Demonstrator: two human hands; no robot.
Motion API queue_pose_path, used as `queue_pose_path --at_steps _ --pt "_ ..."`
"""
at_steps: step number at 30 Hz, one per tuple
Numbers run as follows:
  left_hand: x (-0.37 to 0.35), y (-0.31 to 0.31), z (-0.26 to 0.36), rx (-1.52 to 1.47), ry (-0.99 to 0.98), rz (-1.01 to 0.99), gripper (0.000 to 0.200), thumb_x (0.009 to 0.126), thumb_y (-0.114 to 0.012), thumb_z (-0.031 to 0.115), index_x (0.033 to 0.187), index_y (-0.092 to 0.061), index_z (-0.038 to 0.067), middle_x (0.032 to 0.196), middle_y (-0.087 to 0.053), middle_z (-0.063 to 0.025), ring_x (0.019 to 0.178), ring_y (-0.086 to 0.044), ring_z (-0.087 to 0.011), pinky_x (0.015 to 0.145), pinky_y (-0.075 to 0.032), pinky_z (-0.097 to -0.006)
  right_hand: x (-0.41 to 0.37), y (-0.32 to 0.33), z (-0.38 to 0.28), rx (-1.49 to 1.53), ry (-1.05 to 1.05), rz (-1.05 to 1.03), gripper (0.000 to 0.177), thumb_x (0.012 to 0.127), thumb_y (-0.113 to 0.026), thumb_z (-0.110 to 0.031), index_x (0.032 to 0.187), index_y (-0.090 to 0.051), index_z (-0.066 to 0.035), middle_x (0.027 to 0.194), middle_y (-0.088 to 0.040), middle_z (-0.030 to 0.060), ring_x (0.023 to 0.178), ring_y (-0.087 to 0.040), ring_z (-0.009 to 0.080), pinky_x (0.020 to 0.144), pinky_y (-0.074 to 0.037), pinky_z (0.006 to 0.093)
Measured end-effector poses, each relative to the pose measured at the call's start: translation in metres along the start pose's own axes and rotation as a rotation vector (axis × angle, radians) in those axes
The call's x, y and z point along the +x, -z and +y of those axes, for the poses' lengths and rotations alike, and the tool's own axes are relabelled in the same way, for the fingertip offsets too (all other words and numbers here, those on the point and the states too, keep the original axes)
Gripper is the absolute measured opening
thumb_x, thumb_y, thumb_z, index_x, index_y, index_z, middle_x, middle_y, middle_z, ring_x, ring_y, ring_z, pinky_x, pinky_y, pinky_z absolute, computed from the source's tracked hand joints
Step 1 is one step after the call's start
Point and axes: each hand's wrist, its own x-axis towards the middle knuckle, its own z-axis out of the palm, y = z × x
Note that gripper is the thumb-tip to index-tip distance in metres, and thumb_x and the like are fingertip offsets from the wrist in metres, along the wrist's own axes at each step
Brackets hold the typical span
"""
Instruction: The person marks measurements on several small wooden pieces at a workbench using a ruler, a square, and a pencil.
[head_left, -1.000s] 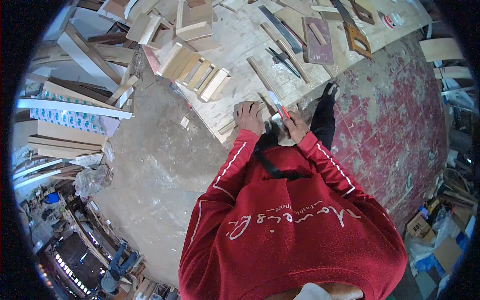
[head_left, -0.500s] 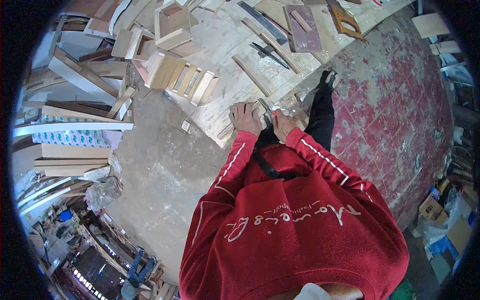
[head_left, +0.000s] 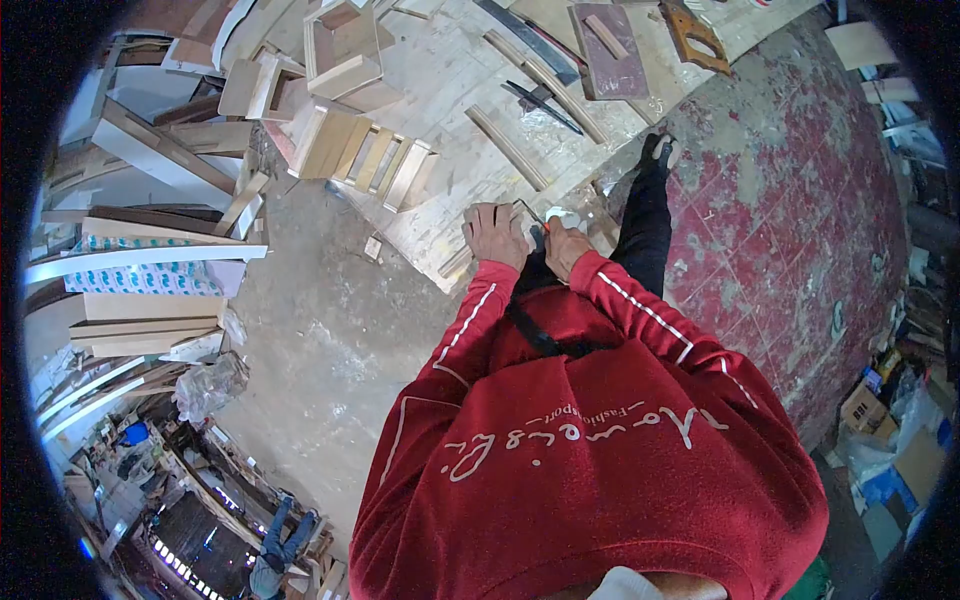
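Note:
My left hand (head_left: 496, 237) is bent over a wooden strip (head_left: 456, 264) at the near corner of the work board (head_left: 415, 235), fingers close together and pressing down. One end of the strip shows left of the hand; the rest is hidden under it. Just to the right, my right hand (head_left: 567, 248) is closed around the red handle of a chisel-like tool (head_left: 527, 209). Its thin metal blade points up and left, past the left fingertips. A grooved wooden strip (head_left: 506, 148) lies on the board beyond my hands.
A slatted wooden piece (head_left: 370, 158) and open wooden boxes (head_left: 342, 55) stand at the board's left. Farther back lie a dark pointed tool (head_left: 545, 105), a purple block (head_left: 610, 55) and a handsaw (head_left: 695, 38). Stacked boards (head_left: 150, 270) line the left side.
The tool in my right hand has turned, so its blade looks narrower and darker now. My left hand has shifted slightly right; both hands keep their hold.

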Motion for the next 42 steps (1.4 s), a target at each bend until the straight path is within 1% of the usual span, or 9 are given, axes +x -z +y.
queue_pose_path --at_steps 2,6,11,13,15,24,37,39,42 --pt "0.001 -0.003 -0.002 0.018 -0.019 0.027 0.022 0.071 -0.057 0.018 0.092 -0.058 0.01 0.097 -0.049 -0.0118 0.099 -0.042 -0.0344 0.083 -0.031 -0.0458 0.0 0.007 -0.007 -0.002 -0.152 -0.131 0.026 0.08 -0.05 -0.017 0.1 -0.041 -0.003 0.063 -0.06 0.0196 0.065 -0.063 0.0358 0.057 -0.048 0.0463" --pt "0.0 -0.003 0.001 0.054 0.026 0.015 0.022 0.073 -0.056 0.02 0.092 -0.058 0.009 0.097 -0.048 -0.0123 0.098 -0.042 -0.0356 0.083 -0.031 -0.0465 -0.001 0.015 -0.008 -0.01 -0.107 -0.124 0.028 0.08 -0.048 -0.016 0.101 -0.04 0.0 0.065 -0.06 0.0202 0.068 -0.063 0.0382 0.062 -0.049 0.0465" --pt "0.002 0.0 0.003 0.049 -0.024 0.065 0.021 0.074 -0.057 0.02 0.092 -0.058 0.009 0.095 -0.049 -0.0122 0.097 -0.042 -0.0353 0.082 -0.032 -0.0463 -0.023 0.042 -0.006 -0.007 -0.102 -0.265 0.028 0.081 -0.046 -0.016 0.102 -0.038 0.003 0.071 -0.059 0.0247 0.071 -0.059 0.0449 0.067 -0.047 0.0491" --pt "0.001 -0.001 0.002 0.07 -0.046 0.094 0.021 0.074 -0.056 0.02 0.092 -0.058 0.01 0.095 -0.049 -0.0119 0.097 -0.043 -0.0347 0.081 -0.032 -0.046 -0.024 0.024 0.007 0.07 -0.085 -0.193 0.026 0.083 -0.045 -0.018 0.099 -0.04 0.002 0.07 -0.058 0.0251 0.068 -0.059 0.044 0.062 -0.046 0.0499" --pt "0.001 -0.001 0.001 -0.021 -0.005 0.031 0.021 0.074 -0.057 0.019 0.093 -0.058 0.01 0.094 -0.049 -0.011 0.096 -0.043 -0.0334 0.08 -0.032 -0.0455 -0.021 0.02 0.005 0.14 0.004 0.105 0.024 0.085 -0.046 -0.021 0.095 -0.043 0.0 0.066 -0.058 0.0252 0.063 -0.059 0.0433 0.057 -0.044 0.0515" --pt "-0.001 -0.006 -0.004 0.002 -0.005 0.024 0.022 0.073 -0.059 0.02 0.093 -0.058 0.011 0.095 -0.05 -0.0095 0.096 -0.043 -0.032 0.079 -0.033 -0.0434 -0.006 0.019 -0.007 0.227 -0.089 -0.007 0.027 0.089 -0.042 -0.03 0.096 -0.045 -0.004 0.064 -0.058 0.0262 0.062 -0.057 0.0473 0.059 -0.043 0.0544" --pt "0.002 0.0 0.0 0.002 -0.019 0.021 0.021 0.071 -0.059 0.019 0.089 -0.058 0.009 0.093 -0.05 -0.0116 0.096 -0.042 -0.0338 0.08 -0.032 -0.0448 -0.006 0.02 -0.009 0.202 -0.013 0.057 0.027 0.088 -0.044 -0.03 0.098 -0.046 -0.004 0.058 -0.055 0.0263 0.061 -0.057 0.0468 0.058 -0.044 0.0517" --pt "0.002 -0.001 -0.001 0.01 -0.031 0.023 0.02 0.071 -0.059 0.019 0.088 -0.058 0.008 0.094 -0.05 -0.0118 0.096 -0.042 -0.034 0.08 -0.032 -0.0453 -0.006 0.024 -0.013 0.124 -0.073 -0.043 0.022 0.086 -0.044 -0.019 0.094 -0.044 0.001 0.066 -0.056 0.0279 0.063 -0.057 0.0451 0.056 -0.044 0.051" --pt "0.002 -0.002 0.0 0.016 -0.028 0.028 0.021 0.071 -0.058 0.019 0.089 -0.058 0.008 0.094 -0.049 -0.0119 0.097 -0.042 -0.0341 0.079 -0.032 -0.0455 0.003 0.009 -0.008 0.106 -0.035 -0.006 0.021 0.086 -0.044 -0.019 0.094 -0.044 0.001 0.065 -0.056 0.028 0.063 -0.057 0.0451 0.055 -0.044 0.0509"
